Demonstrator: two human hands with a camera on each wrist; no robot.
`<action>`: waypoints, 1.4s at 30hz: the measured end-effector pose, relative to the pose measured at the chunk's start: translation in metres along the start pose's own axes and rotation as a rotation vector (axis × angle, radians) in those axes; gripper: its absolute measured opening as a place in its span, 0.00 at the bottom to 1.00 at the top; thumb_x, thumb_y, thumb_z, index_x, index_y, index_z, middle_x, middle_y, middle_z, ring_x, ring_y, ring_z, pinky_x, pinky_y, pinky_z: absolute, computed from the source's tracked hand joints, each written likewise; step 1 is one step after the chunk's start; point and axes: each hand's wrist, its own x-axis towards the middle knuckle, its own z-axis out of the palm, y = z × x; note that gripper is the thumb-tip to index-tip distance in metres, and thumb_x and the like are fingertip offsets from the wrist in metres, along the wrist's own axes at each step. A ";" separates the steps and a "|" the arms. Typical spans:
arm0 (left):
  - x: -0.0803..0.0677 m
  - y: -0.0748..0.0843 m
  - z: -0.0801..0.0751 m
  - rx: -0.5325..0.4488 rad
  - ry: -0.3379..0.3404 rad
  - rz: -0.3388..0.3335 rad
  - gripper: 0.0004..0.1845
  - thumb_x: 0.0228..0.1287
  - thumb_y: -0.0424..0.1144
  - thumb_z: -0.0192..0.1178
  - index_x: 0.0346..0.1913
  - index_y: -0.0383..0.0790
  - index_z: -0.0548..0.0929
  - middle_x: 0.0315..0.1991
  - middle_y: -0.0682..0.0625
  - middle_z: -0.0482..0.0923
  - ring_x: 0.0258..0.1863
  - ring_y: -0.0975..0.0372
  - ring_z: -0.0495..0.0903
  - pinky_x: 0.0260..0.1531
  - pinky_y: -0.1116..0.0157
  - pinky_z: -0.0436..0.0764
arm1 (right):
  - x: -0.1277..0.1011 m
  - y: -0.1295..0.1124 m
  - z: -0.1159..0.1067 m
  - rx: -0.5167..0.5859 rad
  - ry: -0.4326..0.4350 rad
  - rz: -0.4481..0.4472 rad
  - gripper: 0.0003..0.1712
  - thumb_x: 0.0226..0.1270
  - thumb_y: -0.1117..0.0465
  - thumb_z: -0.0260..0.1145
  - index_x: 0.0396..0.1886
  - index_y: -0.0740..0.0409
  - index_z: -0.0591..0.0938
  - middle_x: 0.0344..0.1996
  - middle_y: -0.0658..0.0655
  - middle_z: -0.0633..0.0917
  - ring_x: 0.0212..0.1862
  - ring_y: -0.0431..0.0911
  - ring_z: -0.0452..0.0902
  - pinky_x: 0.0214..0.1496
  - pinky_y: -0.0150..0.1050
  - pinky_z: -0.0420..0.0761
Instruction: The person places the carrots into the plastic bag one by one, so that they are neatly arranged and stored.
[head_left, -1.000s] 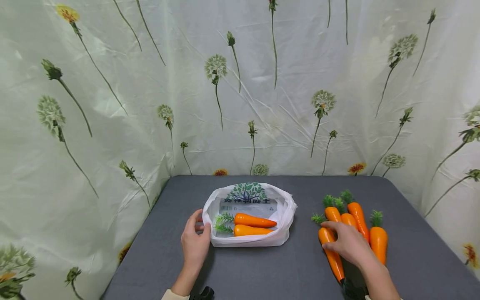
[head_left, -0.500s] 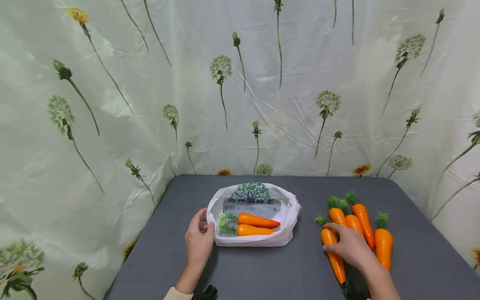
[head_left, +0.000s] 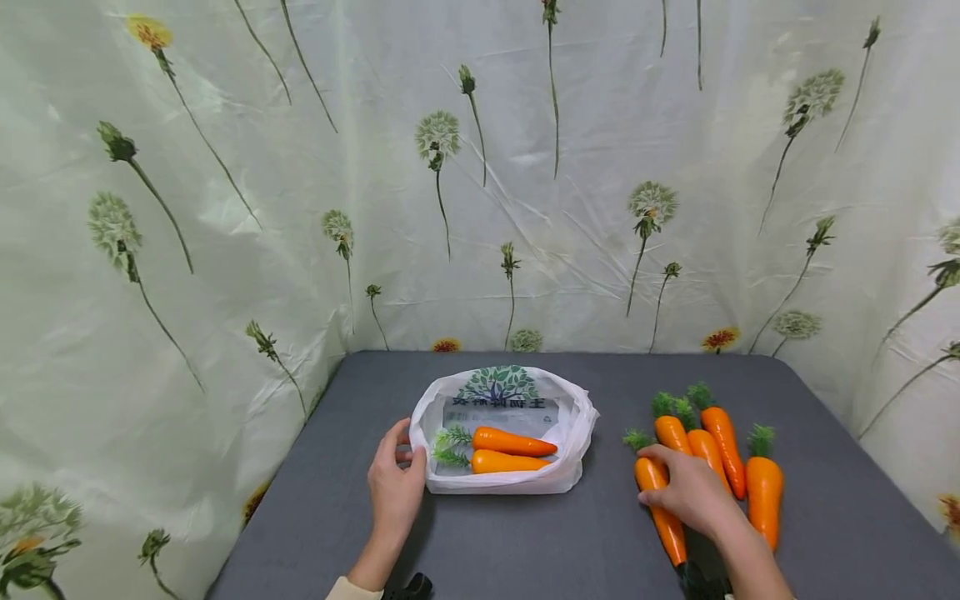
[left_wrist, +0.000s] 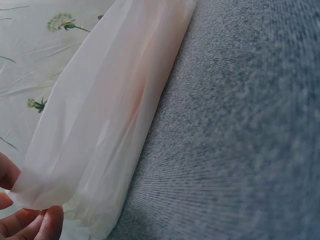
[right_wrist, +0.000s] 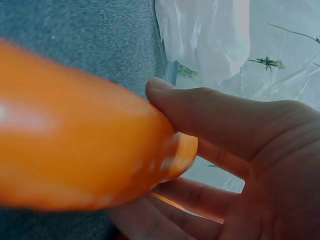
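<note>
White plastic bag, mouth up, sits mid-table on my head feed, a green tree print showing at its far side. Two bagged carrots lie inside, side by side, leafy tops to the left. Left hand: pinching the bag's near-left rim; the left wrist feed gives me fingertips against the thin film. Right hand: thumb and fingers curled around the gripped carrot, which lies to the right of the bag and well apart from it, leafy end away from the person. Whether that carrot touches the grey table, I cannot tell. Just beyond the right hand I count three clustered carrots, partly hidden by it; one further carrot lies just beside them, rightmost. Backdrop: pale flower-printed curtain.
</note>
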 end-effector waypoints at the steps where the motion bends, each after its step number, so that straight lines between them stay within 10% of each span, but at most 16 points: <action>1: 0.000 0.000 0.000 0.000 0.006 0.001 0.24 0.61 0.29 0.67 0.62 0.40 0.80 0.44 0.48 0.81 0.33 0.61 0.79 0.29 0.67 0.80 | 0.000 -0.001 0.001 0.004 0.000 -0.006 0.37 0.49 0.51 0.82 0.60 0.55 0.81 0.46 0.59 0.85 0.37 0.48 0.78 0.39 0.50 0.79; 28: 0.000 -0.001 0.001 0.000 0.018 -0.010 0.25 0.62 0.29 0.66 0.63 0.40 0.79 0.44 0.46 0.82 0.33 0.61 0.78 0.30 0.67 0.80 | 0.002 -0.011 0.002 -0.020 -0.001 -0.086 0.39 0.49 0.57 0.82 0.63 0.55 0.80 0.53 0.61 0.83 0.44 0.53 0.81 0.46 0.56 0.80; 42: 0.000 0.002 -0.001 -0.005 0.002 -0.030 0.25 0.62 0.30 0.66 0.63 0.42 0.79 0.44 0.47 0.82 0.33 0.61 0.79 0.31 0.65 0.81 | 0.000 -0.027 -0.001 0.054 -0.009 -0.094 0.60 0.52 0.60 0.81 0.79 0.62 0.56 0.41 0.58 0.84 0.26 0.46 0.74 0.33 0.43 0.79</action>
